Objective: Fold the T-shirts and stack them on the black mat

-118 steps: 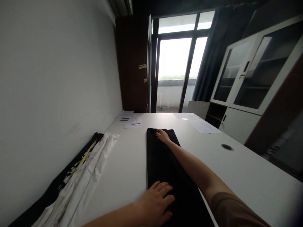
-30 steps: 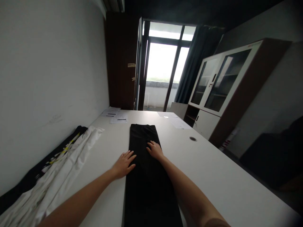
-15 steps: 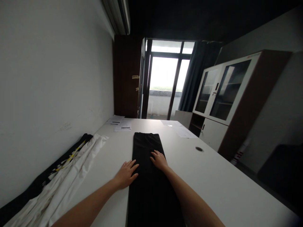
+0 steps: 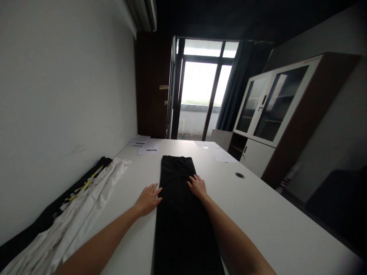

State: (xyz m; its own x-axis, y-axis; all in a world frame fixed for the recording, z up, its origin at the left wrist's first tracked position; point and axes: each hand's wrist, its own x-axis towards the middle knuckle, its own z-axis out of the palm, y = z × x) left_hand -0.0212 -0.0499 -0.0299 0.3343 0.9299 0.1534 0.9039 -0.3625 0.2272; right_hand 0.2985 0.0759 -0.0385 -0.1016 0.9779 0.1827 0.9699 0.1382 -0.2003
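A pair of black trousers (image 4: 183, 221), folded into a long strip, lies flat on the white table (image 4: 243, 214). Its waistband end points away from me, and the near end runs out of view at the bottom. My left hand (image 4: 148, 199) rests at the left edge of the cloth, fingers spread, with the fingertips touching that edge. On the right edge, higher up, lies my right hand (image 4: 197, 186), its fingers stretched out over the fabric. Neither hand grips anything.
White cloth (image 4: 86, 208) and a black garment (image 4: 54, 204) lie bunched along the left wall. Papers (image 4: 148, 146) are at the table's far left, more papers (image 4: 225, 155) at the far right. A cable hole (image 4: 240, 175) is in the tabletop; a cabinet (image 4: 262, 156) stands beyond the right edge.
My hands have moved apart: the left slid left to the trousers' left edge, the right went outward to the right edge. The trousers lie as before; the view has tilted slightly.
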